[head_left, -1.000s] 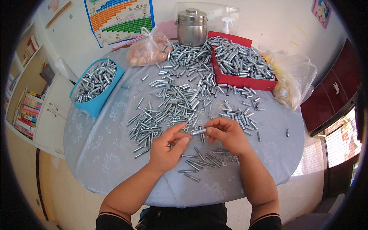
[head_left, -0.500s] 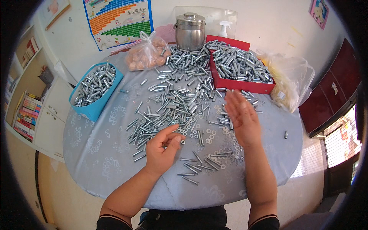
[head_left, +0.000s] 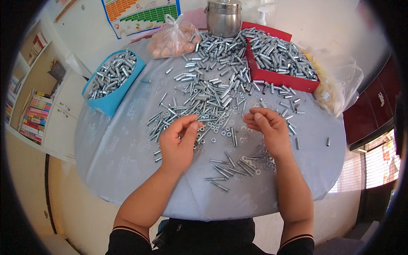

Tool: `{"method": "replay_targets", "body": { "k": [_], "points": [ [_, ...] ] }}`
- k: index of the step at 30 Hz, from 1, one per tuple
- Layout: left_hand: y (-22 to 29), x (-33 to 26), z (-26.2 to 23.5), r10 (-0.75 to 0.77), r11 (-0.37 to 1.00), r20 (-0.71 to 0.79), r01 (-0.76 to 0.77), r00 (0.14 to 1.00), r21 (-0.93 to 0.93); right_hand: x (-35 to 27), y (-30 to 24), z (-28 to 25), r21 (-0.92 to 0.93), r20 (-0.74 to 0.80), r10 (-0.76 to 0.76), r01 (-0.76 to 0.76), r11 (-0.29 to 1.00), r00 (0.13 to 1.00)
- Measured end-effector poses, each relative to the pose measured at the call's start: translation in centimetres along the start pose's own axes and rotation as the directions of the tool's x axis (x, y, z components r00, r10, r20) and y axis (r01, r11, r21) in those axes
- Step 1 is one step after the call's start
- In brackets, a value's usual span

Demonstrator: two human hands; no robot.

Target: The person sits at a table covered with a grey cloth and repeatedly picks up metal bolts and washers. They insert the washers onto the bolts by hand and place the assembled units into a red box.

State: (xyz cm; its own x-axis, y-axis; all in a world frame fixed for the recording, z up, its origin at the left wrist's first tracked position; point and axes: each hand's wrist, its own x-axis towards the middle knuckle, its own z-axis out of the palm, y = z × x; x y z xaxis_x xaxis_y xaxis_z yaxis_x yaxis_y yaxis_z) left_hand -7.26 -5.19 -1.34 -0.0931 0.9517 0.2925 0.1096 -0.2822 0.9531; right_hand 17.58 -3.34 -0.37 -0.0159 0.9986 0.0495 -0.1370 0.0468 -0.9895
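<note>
Left hand [head_left: 179, 144]: thumb and forefinger curled close at the near edge of the loose bolt pile [head_left: 208, 93]; whether they pinch anything cannot be told.
Right hand [head_left: 274, 131]: half a second ago stretched flat toward the red box [head_left: 280, 83]; now drawn back nearer the left, fingers bent together, contents undeterminable.
Bolts [head_left: 219, 186], several: lying on the cloth-covered counter [head_left: 114, 161] between the forearms, as before.
Blue bin [head_left: 104, 105], filled with metal sleeves [head_left: 112, 74]: counter's left side, unmoved.
</note>
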Motion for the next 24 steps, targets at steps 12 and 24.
{"method": "replay_targets", "body": {
  "k": [12, 24],
  "points": [
    [0.5, 0.5, -0.8, 0.176, 0.638, 0.329, -0.362, 0.928, 0.680, -0.2, -0.1, 0.2, -0.076, -0.050, 0.009, -0.013, 0.997, 0.999],
    [1.1, 0.2, -1.2, 0.010, 0.611, 0.392, -0.316, 0.920, 0.726, 0.1, -1.3, -1.5, -0.040, -0.374, -0.135, 0.130, 0.991, 0.917]
  ]
}}
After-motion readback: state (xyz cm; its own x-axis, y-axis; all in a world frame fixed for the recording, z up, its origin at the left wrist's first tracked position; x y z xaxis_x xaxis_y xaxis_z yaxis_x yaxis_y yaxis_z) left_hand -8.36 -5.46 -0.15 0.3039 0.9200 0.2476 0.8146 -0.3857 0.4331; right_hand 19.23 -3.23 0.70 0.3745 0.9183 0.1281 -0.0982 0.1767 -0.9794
